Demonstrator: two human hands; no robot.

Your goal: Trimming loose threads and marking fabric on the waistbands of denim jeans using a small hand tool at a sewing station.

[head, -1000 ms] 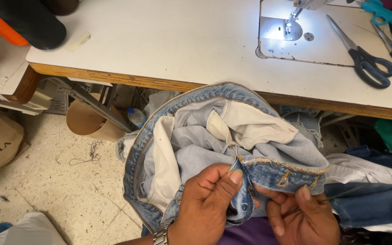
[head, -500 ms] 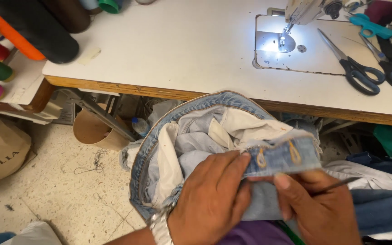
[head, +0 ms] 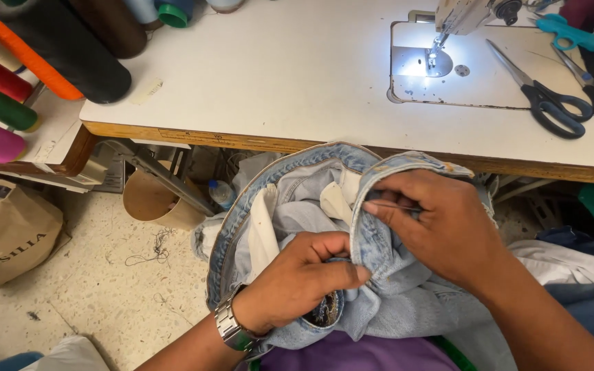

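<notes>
A: At far left, beside the desk (head: 262, 82): thread cones (head: 8, 89) on their sides, orange, black, red, green, pink. Below, on the floor (head: 91, 275): a brown paper bag (head: 8, 237), a cardboard tube (head: 152, 199).

B: In the middle, below the desk edge: light blue jeans (head: 290, 199), inside out, white pocket lining showing. Left hand (head: 297, 282) curled shut on a denim fold, metal watch (head: 232, 330) at the wrist.

A: Further right: right hand (head: 441, 220) closed over the waistband, pinching something thin, hard to make out.

B: On the desk, upper right: lit sewing machine needle plate (head: 434, 58), two dark-handled scissors (head: 551, 103), a teal pair (head: 568, 31).
</notes>
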